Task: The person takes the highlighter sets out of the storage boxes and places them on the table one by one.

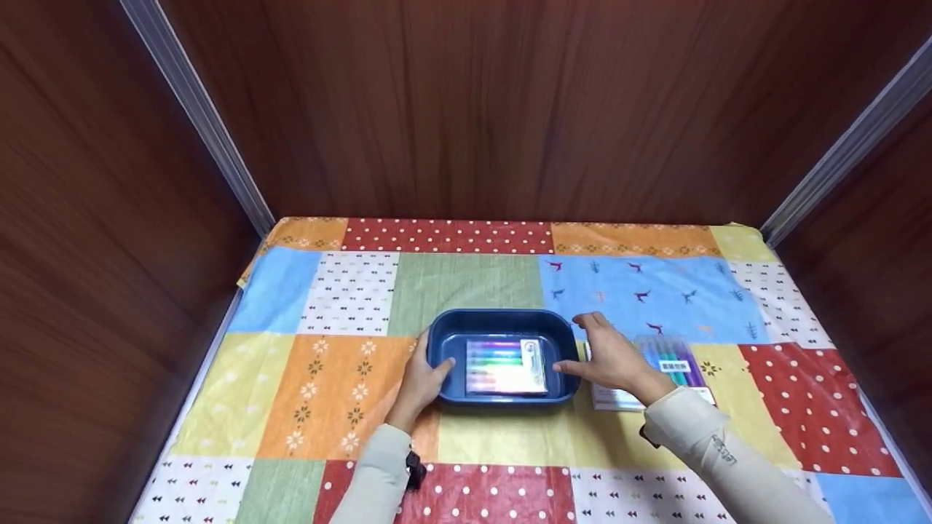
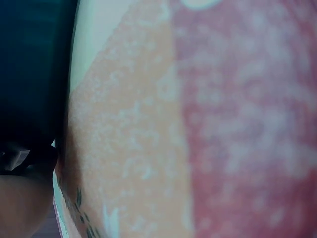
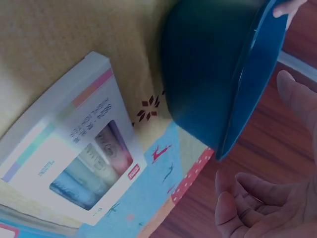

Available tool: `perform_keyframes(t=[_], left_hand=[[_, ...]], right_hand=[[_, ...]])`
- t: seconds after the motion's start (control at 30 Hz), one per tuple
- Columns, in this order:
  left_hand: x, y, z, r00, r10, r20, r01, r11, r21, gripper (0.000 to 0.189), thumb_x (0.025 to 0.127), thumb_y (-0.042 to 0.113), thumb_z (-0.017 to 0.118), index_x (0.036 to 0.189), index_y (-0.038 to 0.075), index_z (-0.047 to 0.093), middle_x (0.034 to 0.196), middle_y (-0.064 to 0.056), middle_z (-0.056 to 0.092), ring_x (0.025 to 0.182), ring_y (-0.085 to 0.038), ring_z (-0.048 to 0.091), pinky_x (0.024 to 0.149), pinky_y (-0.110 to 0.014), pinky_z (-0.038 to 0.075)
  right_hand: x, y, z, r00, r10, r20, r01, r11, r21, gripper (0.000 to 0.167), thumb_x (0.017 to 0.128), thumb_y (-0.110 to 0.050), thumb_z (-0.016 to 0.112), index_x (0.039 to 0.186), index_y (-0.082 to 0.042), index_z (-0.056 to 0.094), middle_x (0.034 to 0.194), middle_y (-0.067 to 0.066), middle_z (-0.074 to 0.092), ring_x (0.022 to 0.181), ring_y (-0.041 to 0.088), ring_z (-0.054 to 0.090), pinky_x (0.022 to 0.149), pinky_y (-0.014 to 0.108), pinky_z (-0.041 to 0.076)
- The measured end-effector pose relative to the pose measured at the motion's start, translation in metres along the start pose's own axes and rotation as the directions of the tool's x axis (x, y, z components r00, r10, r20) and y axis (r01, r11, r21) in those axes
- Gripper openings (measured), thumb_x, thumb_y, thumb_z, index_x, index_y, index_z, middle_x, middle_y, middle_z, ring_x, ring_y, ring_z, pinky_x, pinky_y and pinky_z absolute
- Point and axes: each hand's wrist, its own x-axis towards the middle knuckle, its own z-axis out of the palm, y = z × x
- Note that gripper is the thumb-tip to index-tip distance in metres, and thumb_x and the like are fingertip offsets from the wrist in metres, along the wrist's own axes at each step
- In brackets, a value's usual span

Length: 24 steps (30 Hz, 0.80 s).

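Blue bin (image 1: 502, 322): upright on the patterned surface (image 1: 502, 440), between both hands, so I judge either end is within easy reach.
Left hand (image 1: 422, 378): pinches the left wall, thumb inside, fingers outside, probably to steady it.
Right hand (image 1: 615, 360): fingers spread beside the right rim, holding nothing.
Pen set (image 1: 502, 369): flat inside, apparently because it fits the floor.
White box (image 3: 74, 144): just right of the bin.

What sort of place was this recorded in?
Probably an enclosed work booth: dark wood-grain panels rise on three sides, metal strips line the corners, and a patchwork cloth covers the work surface between them.
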Motion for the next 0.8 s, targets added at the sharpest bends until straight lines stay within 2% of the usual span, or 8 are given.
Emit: perform_keyframes(t=[0.17, 0.37, 0.67, 0.8], left_hand=[[0.000, -0.001, 0.000, 1.000, 0.021, -0.003, -0.021, 1.000, -0.003, 0.073, 0.088, 0.004, 0.067, 0.152, 0.000, 0.035, 0.146, -0.030, 0.050, 0.126, -0.044, 0.055, 0.110, -0.056, 0.044], [0.000, -0.001, 0.001, 1.000, 0.010, 0.000, -0.010, 1.000, 0.008, 0.072, 0.089, 0.003, 0.067, 0.153, 0.000, 0.034, 0.148, -0.029, 0.049, 0.128, -0.043, 0.054, 0.111, -0.055, 0.043], [-0.001, 0.001, 0.000, 1.000, -0.017, -0.005, 0.017, 1.000, 0.003, 0.072, 0.089, 0.004, 0.066, 0.154, 0.003, 0.035, 0.148, -0.028, 0.049, 0.128, -0.043, 0.054, 0.110, -0.055, 0.044], [0.000, 0.001, 0.000, 1.000, -0.005, -0.006, 0.005, 1.000, 0.007, 0.072, 0.089, 0.003, 0.066, 0.153, 0.002, 0.035, 0.147, -0.029, 0.050, 0.126, -0.043, 0.055, 0.109, -0.055, 0.045]], right_hand=[[0.006, -0.006, 0.005, 0.998, -0.066, 0.011, 0.066, 0.998, -0.018, 0.085, 0.078, -0.042, 0.085, 0.138, 0.006, 0.049, 0.133, 0.023, 0.055, 0.115, 0.038, 0.062, 0.099, 0.055, 0.052], [0.012, -0.012, 0.012, 0.991, -0.133, 0.032, 0.135, 0.990, -0.040, 0.084, 0.077, -0.041, 0.085, 0.136, 0.006, 0.050, 0.126, 0.021, 0.056, 0.107, 0.036, 0.064, 0.097, 0.053, 0.053], [0.024, -0.020, 0.014, 0.977, -0.166, 0.130, 0.183, 0.974, -0.131, 0.089, 0.076, -0.046, 0.085, 0.137, 0.007, 0.048, 0.126, 0.023, 0.056, 0.110, 0.041, 0.063, 0.098, 0.054, 0.052], [0.031, -0.022, 0.014, 0.967, -0.170, 0.190, 0.201, 0.967, -0.159, 0.091, 0.076, -0.048, 0.084, 0.138, 0.006, 0.047, 0.131, 0.025, 0.055, 0.114, 0.042, 0.062, 0.100, 0.054, 0.051]])
